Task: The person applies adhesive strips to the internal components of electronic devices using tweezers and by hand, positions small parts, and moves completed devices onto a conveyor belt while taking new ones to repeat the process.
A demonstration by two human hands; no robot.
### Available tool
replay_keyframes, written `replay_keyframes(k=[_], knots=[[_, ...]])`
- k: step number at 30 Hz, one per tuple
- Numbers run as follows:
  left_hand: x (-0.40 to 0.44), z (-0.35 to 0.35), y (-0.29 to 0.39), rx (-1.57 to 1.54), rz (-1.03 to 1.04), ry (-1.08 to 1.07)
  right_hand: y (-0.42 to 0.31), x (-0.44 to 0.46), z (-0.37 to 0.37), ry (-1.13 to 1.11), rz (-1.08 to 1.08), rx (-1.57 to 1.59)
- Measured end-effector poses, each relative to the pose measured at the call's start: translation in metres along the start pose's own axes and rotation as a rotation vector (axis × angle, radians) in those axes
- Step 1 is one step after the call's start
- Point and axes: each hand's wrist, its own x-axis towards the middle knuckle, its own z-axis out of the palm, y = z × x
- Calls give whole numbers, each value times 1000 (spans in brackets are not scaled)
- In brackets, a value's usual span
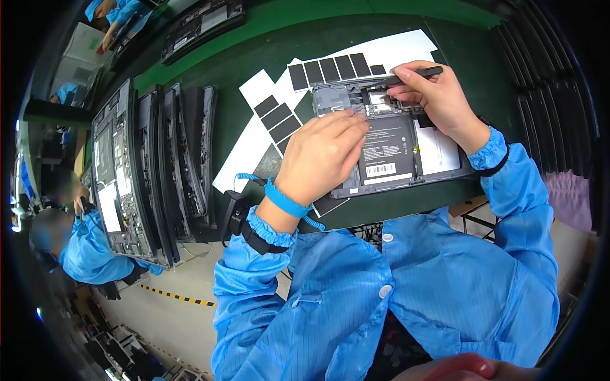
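— Grip of the right hand (435, 95): what is held in it?

— 1 slim dark tool (433, 72) is pinched between thumb and fingers, its thin end brought to the upper edge of an opened laptop base (417, 141).

— And the left hand (325, 149)?

— It is laid palm down over the left part of the base, fingertips gathered near the battery's upper left corner; whether anything is pinched beneath them cannot be told.

— How does the base look?

— Its dark grey inside is exposed. The black battery (389, 152) is marked with pale print and 1 barcode label (380, 169). To its right, 1 white panel (438, 152) is seen, and small metallic and white parts are crowded along the upper portion.

— Where is it placed, and how is it turned?

— It is set on the dark green worktop (470, 57), directly before the person. Its long axis is directed left to right, the right end seen slightly higher, and the battery's print is turned to be read from the person's side.

— What is laid beyond it?

— White sheets (400, 46), on which black rectangles (329, 70) are carried, 5 larger ones in 1 row.
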Motion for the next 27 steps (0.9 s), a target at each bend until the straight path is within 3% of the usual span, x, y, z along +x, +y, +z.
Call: replay_keyframes(k=[7,10,16,20,23,27], knots=[[-2,1,-1,-9,-7,-30,0,-1,1,10,17,-18],[2,4,9,-51,-144,-46,1,-1,0,-1,12,-32],[5,21,24,284,-91,-101,7,1,-3,9,-15,-10],[9,20,26,301,-102,-93,-8,-11,15,85,-84,-85],[9,19,24,323,-72,-67,-16,-11,22,76,-116,-174],[-1,-20,-3,134,-201,172,-36,10,63,-110,-209,-184]])
